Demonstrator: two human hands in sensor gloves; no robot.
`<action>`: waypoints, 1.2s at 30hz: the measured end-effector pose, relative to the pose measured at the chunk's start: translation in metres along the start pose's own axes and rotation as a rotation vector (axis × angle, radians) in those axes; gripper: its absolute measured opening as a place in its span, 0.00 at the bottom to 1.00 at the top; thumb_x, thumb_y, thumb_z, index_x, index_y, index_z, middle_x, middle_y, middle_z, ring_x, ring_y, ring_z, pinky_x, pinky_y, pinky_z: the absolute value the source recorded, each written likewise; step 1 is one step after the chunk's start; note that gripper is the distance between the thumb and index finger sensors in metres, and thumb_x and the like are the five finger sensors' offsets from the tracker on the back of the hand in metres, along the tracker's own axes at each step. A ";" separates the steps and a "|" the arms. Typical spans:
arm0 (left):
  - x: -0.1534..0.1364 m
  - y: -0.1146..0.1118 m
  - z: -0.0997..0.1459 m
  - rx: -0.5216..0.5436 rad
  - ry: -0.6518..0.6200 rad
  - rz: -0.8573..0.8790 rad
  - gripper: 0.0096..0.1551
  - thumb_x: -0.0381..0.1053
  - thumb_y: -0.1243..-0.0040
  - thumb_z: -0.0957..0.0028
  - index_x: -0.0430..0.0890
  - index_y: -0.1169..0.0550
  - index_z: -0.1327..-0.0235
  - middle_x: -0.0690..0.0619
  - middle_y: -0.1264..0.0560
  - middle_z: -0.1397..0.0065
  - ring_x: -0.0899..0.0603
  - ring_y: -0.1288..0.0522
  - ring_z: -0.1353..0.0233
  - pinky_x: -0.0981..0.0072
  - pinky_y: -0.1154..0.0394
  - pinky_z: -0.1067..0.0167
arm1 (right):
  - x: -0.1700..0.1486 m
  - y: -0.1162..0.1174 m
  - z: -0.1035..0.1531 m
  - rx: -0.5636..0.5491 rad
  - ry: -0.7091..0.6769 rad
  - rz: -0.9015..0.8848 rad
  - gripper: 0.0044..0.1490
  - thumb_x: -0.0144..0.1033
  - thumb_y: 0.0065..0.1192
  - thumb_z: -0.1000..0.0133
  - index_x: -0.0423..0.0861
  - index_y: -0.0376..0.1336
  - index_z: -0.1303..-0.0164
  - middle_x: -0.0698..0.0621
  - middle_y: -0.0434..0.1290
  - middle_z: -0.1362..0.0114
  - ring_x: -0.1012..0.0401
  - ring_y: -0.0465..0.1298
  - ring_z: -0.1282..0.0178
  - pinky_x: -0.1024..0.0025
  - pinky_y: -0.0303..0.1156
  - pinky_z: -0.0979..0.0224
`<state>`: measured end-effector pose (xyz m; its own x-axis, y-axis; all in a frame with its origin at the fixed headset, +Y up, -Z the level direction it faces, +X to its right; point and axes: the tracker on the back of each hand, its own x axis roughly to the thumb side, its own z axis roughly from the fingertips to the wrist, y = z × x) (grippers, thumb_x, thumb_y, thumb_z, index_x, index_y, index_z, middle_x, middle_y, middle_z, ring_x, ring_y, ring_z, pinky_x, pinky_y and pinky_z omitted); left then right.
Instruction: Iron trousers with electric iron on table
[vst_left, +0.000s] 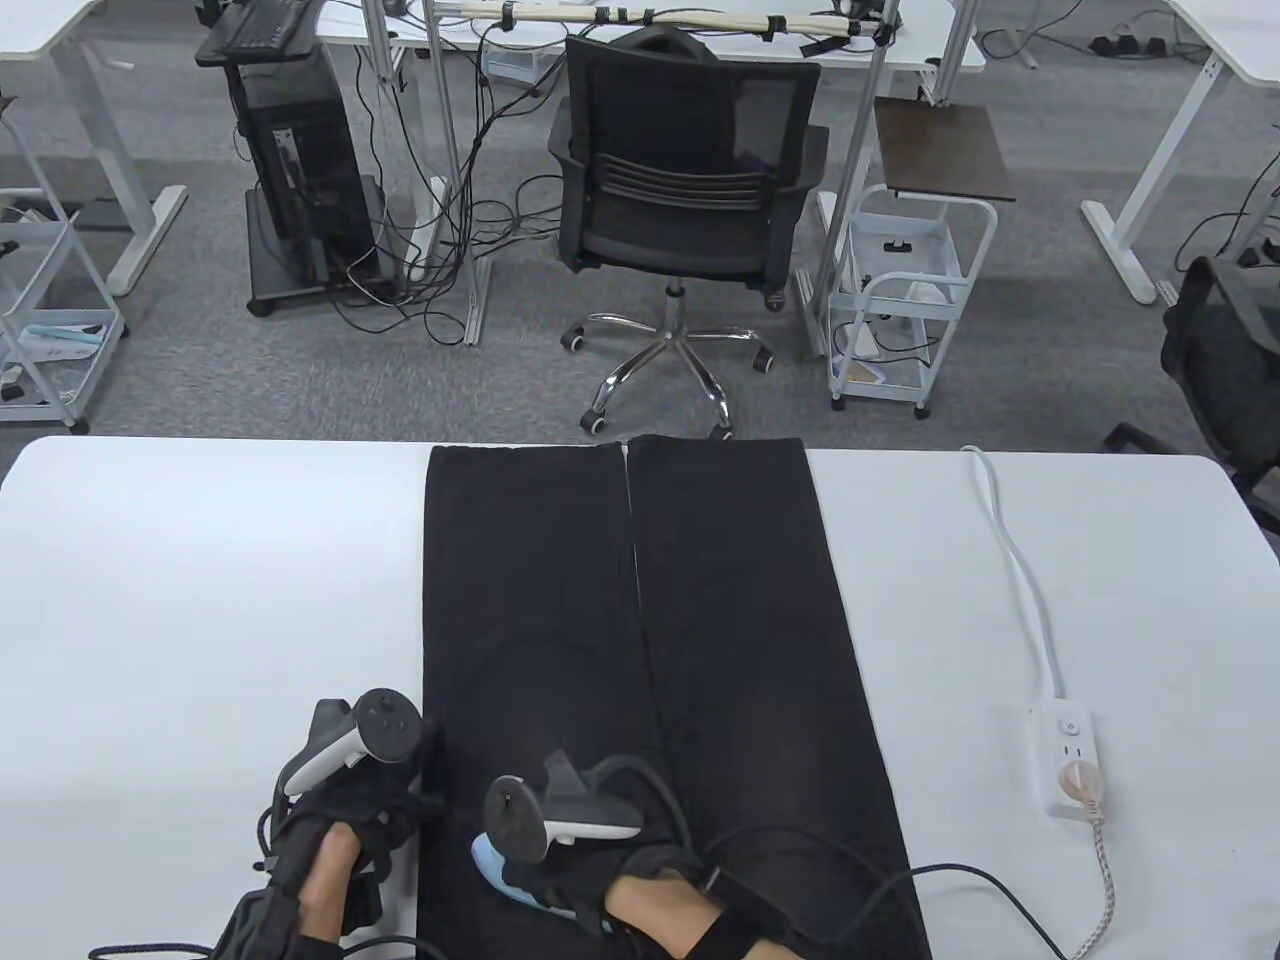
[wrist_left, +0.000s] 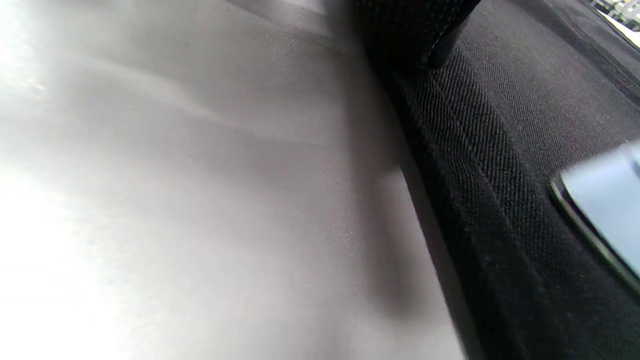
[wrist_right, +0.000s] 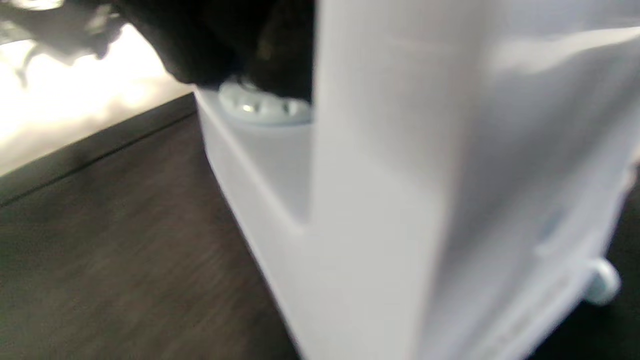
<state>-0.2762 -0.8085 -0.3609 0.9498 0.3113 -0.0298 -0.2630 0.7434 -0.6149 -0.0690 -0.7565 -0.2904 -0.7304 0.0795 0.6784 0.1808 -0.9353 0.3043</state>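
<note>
Black trousers (vst_left: 640, 640) lie flat along the white table (vst_left: 200, 600), legs pointing to the far edge. My right hand (vst_left: 580, 860) grips a pale blue electric iron (vst_left: 500, 868) that sits on the left trouser leg near the front edge. The iron fills the right wrist view (wrist_right: 400, 200), with my gloved fingers (wrist_right: 240, 45) over its top. My left hand (vst_left: 375, 805) rests at the left edge of the trousers, fingers touching the cloth. The left wrist view shows the trouser edge (wrist_left: 500, 200) on the table and a corner of the iron (wrist_left: 605, 200).
A white power strip (vst_left: 1070, 760) with a braided plug cord lies on the table at the right, its white cable running to the far edge. A black cable (vst_left: 880, 880) crosses the right trouser leg. An office chair (vst_left: 690, 190) stands beyond the table.
</note>
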 end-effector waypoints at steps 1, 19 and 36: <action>0.000 0.000 0.000 0.001 0.000 -0.001 0.54 0.54 0.41 0.40 0.50 0.61 0.16 0.34 0.74 0.18 0.23 0.75 0.22 0.16 0.66 0.35 | 0.004 0.002 0.004 -0.003 -0.021 0.009 0.32 0.53 0.61 0.42 0.38 0.61 0.45 0.60 0.77 0.63 0.67 0.80 0.70 0.63 0.82 0.59; 0.053 0.031 0.030 0.335 -0.067 -0.151 0.55 0.56 0.38 0.43 0.43 0.55 0.14 0.29 0.66 0.17 0.20 0.60 0.20 0.18 0.54 0.32 | -0.159 -0.024 0.138 -0.600 0.234 -0.259 0.32 0.54 0.63 0.43 0.39 0.63 0.44 0.59 0.78 0.63 0.66 0.82 0.69 0.61 0.83 0.59; 0.197 0.002 -0.101 -0.030 -0.292 -0.299 0.63 0.65 0.34 0.48 0.52 0.60 0.15 0.33 0.75 0.18 0.16 0.69 0.21 0.14 0.60 0.34 | -0.231 0.013 0.176 -0.852 0.560 -0.386 0.32 0.53 0.64 0.43 0.39 0.63 0.44 0.58 0.78 0.62 0.65 0.83 0.67 0.60 0.84 0.57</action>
<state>-0.0728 -0.8052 -0.4477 0.8947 0.2424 0.3752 0.0260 0.8102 -0.5856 0.2179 -0.7262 -0.3262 -0.8755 0.4525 0.1697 -0.4831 -0.8301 -0.2785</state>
